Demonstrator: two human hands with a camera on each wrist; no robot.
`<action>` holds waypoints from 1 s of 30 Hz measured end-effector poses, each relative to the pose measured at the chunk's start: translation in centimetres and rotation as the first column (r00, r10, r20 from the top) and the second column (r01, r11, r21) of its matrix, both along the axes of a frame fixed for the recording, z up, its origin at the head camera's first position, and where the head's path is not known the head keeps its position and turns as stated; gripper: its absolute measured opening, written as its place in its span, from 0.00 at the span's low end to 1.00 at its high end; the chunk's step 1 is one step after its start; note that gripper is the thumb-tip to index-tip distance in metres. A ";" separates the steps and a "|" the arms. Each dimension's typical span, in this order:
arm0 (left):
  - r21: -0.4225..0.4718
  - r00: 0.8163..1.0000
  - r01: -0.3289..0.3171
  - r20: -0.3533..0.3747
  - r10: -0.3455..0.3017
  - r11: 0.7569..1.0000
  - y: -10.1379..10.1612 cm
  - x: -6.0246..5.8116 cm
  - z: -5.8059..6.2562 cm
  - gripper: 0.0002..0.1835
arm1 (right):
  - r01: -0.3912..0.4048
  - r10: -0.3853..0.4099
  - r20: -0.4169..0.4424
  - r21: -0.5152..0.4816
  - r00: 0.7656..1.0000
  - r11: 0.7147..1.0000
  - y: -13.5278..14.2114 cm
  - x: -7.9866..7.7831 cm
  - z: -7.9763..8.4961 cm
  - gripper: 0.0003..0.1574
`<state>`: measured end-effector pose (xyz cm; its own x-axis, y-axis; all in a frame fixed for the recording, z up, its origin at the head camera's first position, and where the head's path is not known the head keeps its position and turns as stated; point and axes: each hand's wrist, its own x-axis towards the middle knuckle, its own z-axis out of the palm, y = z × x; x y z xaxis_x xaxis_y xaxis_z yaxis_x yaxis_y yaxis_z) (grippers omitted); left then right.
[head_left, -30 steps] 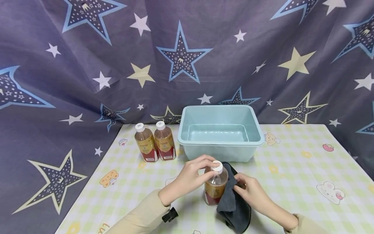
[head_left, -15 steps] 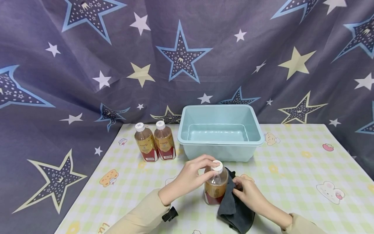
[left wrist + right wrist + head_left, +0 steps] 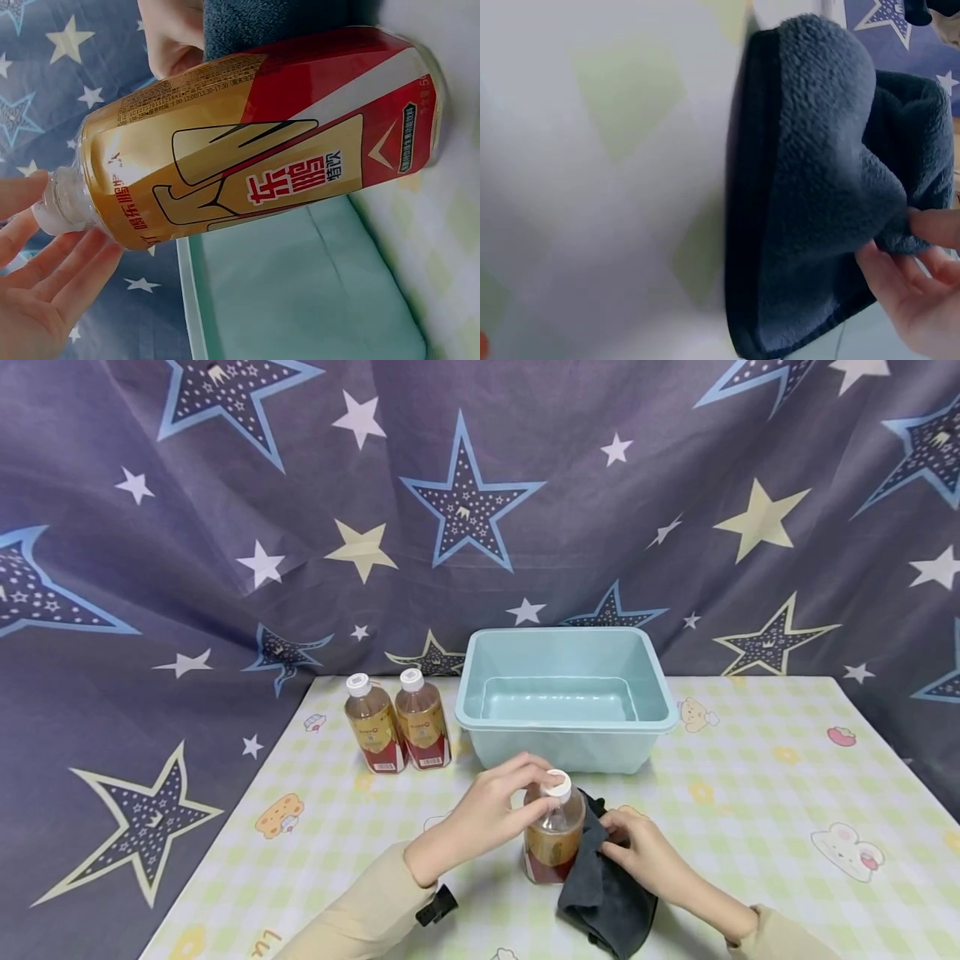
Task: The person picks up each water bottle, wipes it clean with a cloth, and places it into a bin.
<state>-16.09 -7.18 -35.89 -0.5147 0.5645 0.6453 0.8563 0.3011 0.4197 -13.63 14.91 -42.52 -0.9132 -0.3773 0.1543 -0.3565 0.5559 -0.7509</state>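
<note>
My left hand (image 3: 491,810) grips the white cap of a drink bottle (image 3: 553,852) between thumb and fingers. The bottle stands upright on the table, and its gold and red label (image 3: 262,150) fills much of the left wrist view. My right hand (image 3: 651,853) pinches a dark grey cloth (image 3: 609,906) against the bottle's right side. In the right wrist view the fuzzy cloth (image 3: 817,150) hangs in folds from the thumb and fingers (image 3: 892,281), its lower edge close to the tablecloth.
Behind the bottle stands a light blue plastic basin (image 3: 566,750) with nothing in it. Two similar bottles, one left (image 3: 372,727) and one right (image 3: 423,722), stand side by side at the back left. A checked tablecloth (image 3: 750,860) covers the table; a starry curtain (image 3: 570,560) hangs behind.
The right hand has shifted slightly with the cloth, and the cloth's upper edge beside the bottle sits lower than a second ago. The left hand and the bottle have stayed in place.
</note>
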 end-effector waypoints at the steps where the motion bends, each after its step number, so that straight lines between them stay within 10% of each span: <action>1: -0.003 1.000 -0.002 -0.006 0.002 1.000 0.0 0.0 0.1 0.08 | -0.007 0.007 0.014 -0.014 1.000 1.000 0.2 0.0 0.1 0.07; 20: 0.031 0.966 -0.212 -0.141 0.215 0.977 1.2 0.5 0.6 0.12 | 0.003 -0.004 -0.001 -0.108 1.000 0.994 3.2 1.0 2.1 0.06; 30: 0.071 0.981 -0.179 -0.069 0.184 0.981 1.0 0.6 0.4 0.10 | 0.003 -0.003 0.002 -0.106 1.000 0.994 3.6 0.9 2.5 0.04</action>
<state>-15.51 -6.15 -35.49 -0.5535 0.4226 0.7177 0.8197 0.4290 0.3796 -12.70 18.48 -39.98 -0.9146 -0.3560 0.1917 -0.3536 0.4743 -0.8062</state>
